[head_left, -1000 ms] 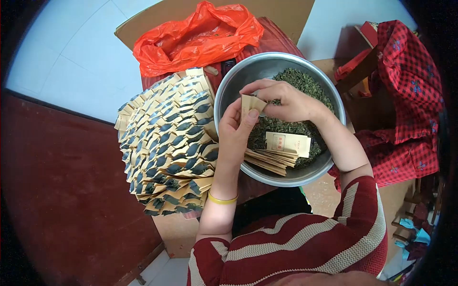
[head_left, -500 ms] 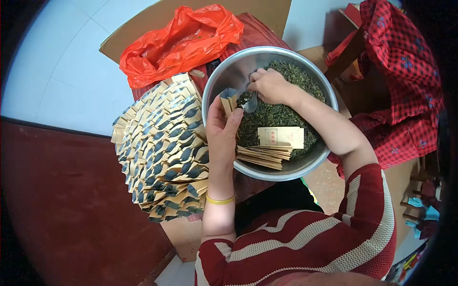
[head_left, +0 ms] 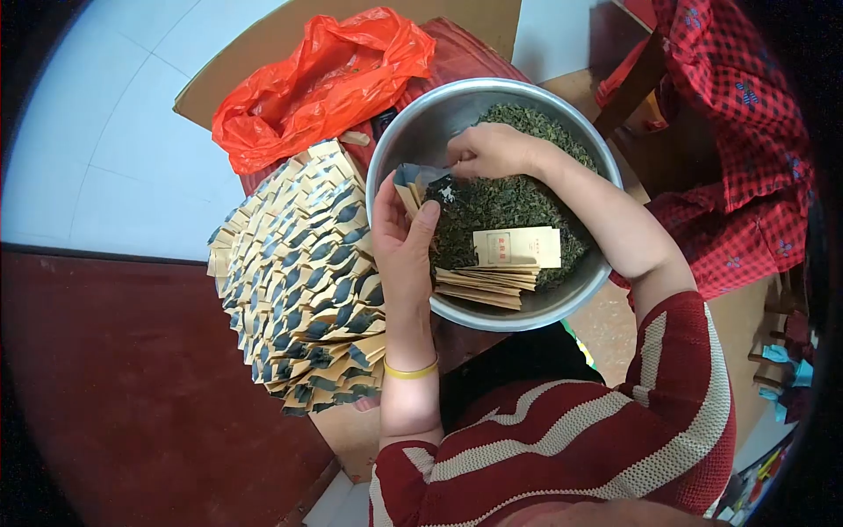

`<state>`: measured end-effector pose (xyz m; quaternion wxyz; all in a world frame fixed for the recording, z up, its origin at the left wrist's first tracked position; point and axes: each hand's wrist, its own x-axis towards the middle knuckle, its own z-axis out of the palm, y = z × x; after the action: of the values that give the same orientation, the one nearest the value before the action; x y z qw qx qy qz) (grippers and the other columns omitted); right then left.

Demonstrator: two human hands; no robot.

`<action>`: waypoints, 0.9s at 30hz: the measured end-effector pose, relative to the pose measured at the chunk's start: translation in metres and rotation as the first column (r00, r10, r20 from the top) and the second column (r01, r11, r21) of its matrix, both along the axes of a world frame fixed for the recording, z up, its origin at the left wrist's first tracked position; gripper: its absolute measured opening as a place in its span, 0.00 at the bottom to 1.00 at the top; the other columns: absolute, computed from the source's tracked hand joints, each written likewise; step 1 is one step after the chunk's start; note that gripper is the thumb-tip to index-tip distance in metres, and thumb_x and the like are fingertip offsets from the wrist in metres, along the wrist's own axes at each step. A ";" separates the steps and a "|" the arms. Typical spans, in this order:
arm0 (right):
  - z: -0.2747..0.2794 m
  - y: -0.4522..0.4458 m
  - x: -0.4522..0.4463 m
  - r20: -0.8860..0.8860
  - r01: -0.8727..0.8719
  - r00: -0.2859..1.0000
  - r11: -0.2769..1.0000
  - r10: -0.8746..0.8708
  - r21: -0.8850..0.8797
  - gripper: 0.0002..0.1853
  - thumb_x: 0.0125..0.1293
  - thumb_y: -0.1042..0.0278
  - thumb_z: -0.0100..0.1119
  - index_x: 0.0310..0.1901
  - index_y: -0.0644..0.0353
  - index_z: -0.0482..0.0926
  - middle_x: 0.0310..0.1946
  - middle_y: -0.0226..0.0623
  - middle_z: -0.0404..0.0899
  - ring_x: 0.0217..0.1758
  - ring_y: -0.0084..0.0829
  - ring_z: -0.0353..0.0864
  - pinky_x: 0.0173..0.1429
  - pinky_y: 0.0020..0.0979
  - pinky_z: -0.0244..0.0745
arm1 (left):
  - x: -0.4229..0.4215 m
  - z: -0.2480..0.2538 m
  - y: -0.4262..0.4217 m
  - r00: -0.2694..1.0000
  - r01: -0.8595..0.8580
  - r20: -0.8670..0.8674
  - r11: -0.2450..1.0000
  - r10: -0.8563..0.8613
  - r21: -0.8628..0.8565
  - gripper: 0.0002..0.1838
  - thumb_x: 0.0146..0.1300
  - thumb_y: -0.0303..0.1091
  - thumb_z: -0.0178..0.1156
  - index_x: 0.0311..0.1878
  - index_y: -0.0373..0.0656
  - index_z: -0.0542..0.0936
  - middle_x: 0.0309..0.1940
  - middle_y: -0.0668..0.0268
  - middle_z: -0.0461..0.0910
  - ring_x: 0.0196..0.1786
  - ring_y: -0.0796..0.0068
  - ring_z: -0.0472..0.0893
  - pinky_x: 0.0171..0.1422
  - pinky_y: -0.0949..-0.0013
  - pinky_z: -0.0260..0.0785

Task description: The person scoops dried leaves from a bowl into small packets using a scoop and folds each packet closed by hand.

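Observation:
Over the left side of a metal bowl (head_left: 500, 324), my left hand (head_left: 402, 241) is closed around small brown paper packets (head_left: 406, 191) with dark insides. My right hand (head_left: 494, 151) pinches a clear plastic spoon (head_left: 436, 178), its bowl end at the mouth of the held packets. My fingers partly hide the handle. Dried green leaves (head_left: 500, 206), which look like tea, fill much of the bowl. On them lie a fanned stack of flat paper packets (head_left: 483, 288) and a packet with red print (head_left: 516, 248).
Left of the bowl stand many packets in tight rows (head_left: 299, 272), with dark leaves or linings showing at their tops. A crumpled red plastic bag (head_left: 316, 88) lies behind them. Red checked cloth (head_left: 738, 132) hangs at the right, and a cardboard sheet (head_left: 474, 26) is at the back.
My right hand has moved slightly left, bringing the spoon from the leaves up to the mouth of the held packets. My left hand keeps its grip. The whole view has shifted slightly.

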<state>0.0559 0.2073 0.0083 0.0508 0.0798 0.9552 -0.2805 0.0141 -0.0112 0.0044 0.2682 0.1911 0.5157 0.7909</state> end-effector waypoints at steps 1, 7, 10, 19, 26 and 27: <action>-0.001 0.001 0.000 -0.037 0.014 0.999 0.997 -0.017 -0.078 0.12 0.61 0.61 0.63 0.41 0.59 0.84 0.32 0.42 0.85 0.38 0.40 0.85 0.45 0.39 0.78 | 0.000 -0.001 0.000 1.000 0.006 -0.001 1.000 -0.006 -0.004 0.31 0.64 0.20 0.62 0.70 0.34 0.64 0.61 0.61 0.73 0.61 0.74 0.74 0.66 0.71 0.67; -0.025 0.007 -0.009 -0.084 0.053 0.994 0.987 -0.066 -0.153 0.12 0.62 0.63 0.62 0.42 0.60 0.84 0.34 0.41 0.86 0.39 0.36 0.86 0.45 0.35 0.78 | 0.000 0.002 0.001 1.000 -0.025 0.010 0.999 0.025 -0.021 0.31 0.64 0.22 0.64 0.69 0.33 0.66 0.60 0.60 0.74 0.60 0.73 0.75 0.66 0.70 0.67; -0.022 0.001 -0.011 -0.145 0.066 0.984 0.968 -0.104 -0.242 0.11 0.63 0.65 0.61 0.43 0.61 0.84 0.34 0.42 0.86 0.39 0.36 0.86 0.45 0.35 0.79 | -0.001 0.001 0.001 0.999 -0.030 0.022 0.999 0.031 -0.022 0.31 0.64 0.23 0.64 0.69 0.33 0.66 0.59 0.60 0.74 0.60 0.73 0.75 0.66 0.70 0.68; -0.010 0.017 -0.007 -0.392 0.243 0.903 0.961 -0.175 0.130 0.06 0.61 0.67 0.59 0.37 0.56 0.82 0.33 0.40 0.85 0.39 0.42 0.85 0.44 0.41 0.79 | -0.001 -0.002 0.001 1.000 -0.025 -0.018 1.000 0.025 -0.005 0.30 0.63 0.21 0.63 0.68 0.33 0.66 0.57 0.62 0.75 0.58 0.75 0.75 0.63 0.72 0.70; -0.029 -0.018 -0.007 -0.161 -0.183 0.976 0.954 0.148 -0.236 0.08 0.60 0.68 0.62 0.37 0.64 0.81 0.30 0.42 0.84 0.34 0.35 0.84 0.41 0.36 0.78 | -0.001 -0.001 0.000 0.999 -0.044 -0.015 0.999 0.043 -0.021 0.31 0.63 0.21 0.63 0.69 0.33 0.65 0.59 0.61 0.74 0.58 0.74 0.75 0.63 0.72 0.69; -0.029 -0.023 -0.006 -0.161 -0.185 0.976 0.954 0.149 -0.237 0.08 0.60 0.68 0.62 0.37 0.64 0.81 0.30 0.42 0.84 0.34 0.35 0.84 0.41 0.36 0.78 | -0.001 -0.001 0.000 0.998 -0.054 -0.031 0.998 0.053 -0.021 0.31 0.63 0.21 0.63 0.69 0.33 0.65 0.60 0.60 0.74 0.59 0.74 0.75 0.64 0.72 0.68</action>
<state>0.0497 0.1844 -0.0203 0.0162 -0.0287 0.9165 -0.3986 0.0133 -0.0111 0.0033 0.2410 0.1865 0.5333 0.7891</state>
